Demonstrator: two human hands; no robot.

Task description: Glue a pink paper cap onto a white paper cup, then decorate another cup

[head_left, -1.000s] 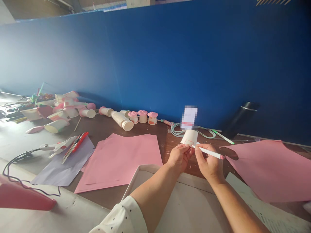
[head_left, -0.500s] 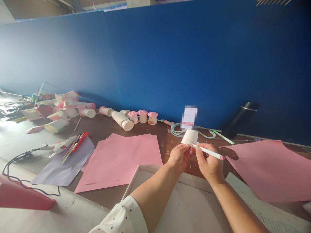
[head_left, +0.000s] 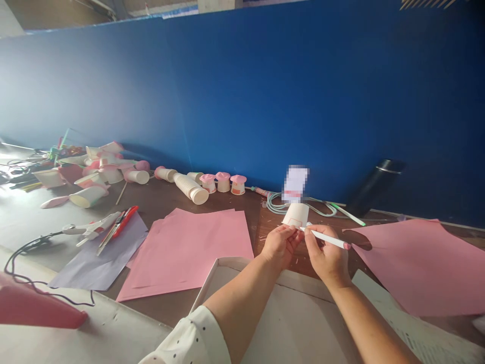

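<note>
My left hand [head_left: 279, 244] is closed on a small white paper cup [head_left: 296, 214], held upside down above the brown table. A faint red outline is drawn on the cup's side. My right hand [head_left: 326, 255] pinches a white pen [head_left: 328, 238] with a pink end, its tip against the cup's lower edge. Both hands hover just beyond the far edge of an open white cardboard box [head_left: 227, 266].
Pink paper sheets [head_left: 191, 247] lie left of my hands, another pink sheet [head_left: 420, 263] to the right. Scissors and a glue gun [head_left: 102, 227] rest on grey paper. Paper cups [head_left: 189, 187] line the blue wall. A black bottle [head_left: 373, 188] and a coiled cable [head_left: 276, 203] lie behind.
</note>
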